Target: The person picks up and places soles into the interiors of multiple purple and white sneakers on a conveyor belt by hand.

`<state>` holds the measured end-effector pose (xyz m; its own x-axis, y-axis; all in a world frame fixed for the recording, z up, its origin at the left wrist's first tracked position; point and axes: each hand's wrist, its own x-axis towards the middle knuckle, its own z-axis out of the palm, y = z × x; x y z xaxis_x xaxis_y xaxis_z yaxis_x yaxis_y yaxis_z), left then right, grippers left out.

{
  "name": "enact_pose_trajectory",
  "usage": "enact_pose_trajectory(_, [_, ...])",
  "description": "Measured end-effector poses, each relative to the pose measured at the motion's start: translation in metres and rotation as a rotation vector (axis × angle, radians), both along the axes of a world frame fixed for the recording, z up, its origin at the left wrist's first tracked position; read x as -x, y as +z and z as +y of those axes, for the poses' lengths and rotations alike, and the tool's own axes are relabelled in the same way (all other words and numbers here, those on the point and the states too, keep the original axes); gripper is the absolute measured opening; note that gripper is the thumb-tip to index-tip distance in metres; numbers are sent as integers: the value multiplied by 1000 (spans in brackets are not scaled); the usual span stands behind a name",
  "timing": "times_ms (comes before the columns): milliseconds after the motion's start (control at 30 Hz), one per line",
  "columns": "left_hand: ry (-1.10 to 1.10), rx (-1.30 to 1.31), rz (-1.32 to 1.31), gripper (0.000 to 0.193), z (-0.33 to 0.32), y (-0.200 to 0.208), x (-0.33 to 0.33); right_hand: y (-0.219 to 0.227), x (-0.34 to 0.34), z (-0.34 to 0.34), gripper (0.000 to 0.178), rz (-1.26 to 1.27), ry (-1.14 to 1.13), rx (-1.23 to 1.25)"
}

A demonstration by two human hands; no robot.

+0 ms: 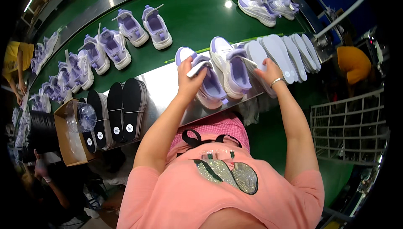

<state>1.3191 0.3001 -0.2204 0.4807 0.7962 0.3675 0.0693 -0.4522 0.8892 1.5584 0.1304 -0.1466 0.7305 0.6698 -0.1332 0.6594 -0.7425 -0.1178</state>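
Observation:
Two white-and-lilac sneakers stand side by side before me on the metal work surface (161, 90), toes pointing away. My left hand (191, 79) is closed on the left sneaker (212, 87), gripping its pale tongue, which is pulled up. Just to its right stands the other sneaker (238, 75), its tongue and a white strip raised. My right hand (270, 72) curls over the nearest white insole (255, 52), thumb and fingers at its two edges. Beyond that hand, more white insoles (279, 56) lie in a leaning row.
Black insoles (133, 103) stand in tied bundles at left, next to a cardboard box (69, 145) holding clear plastic. More sneakers line the green conveyor (201, 10). At right are a wire rack (348, 126) and a person in orange (354, 64); another in yellow (26, 54) is far left.

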Motion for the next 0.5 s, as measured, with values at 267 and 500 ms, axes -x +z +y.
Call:
enact_pose_trajectory(267, [71, 287, -26, 13, 0, 9, -18, 13, -25, -17, 26, -66, 84, -454])
enact_pose_trajectory(500, [160, 214, 91, 16, -18, 19, -23, 114, 99, 10, 9, -7, 873, -52])
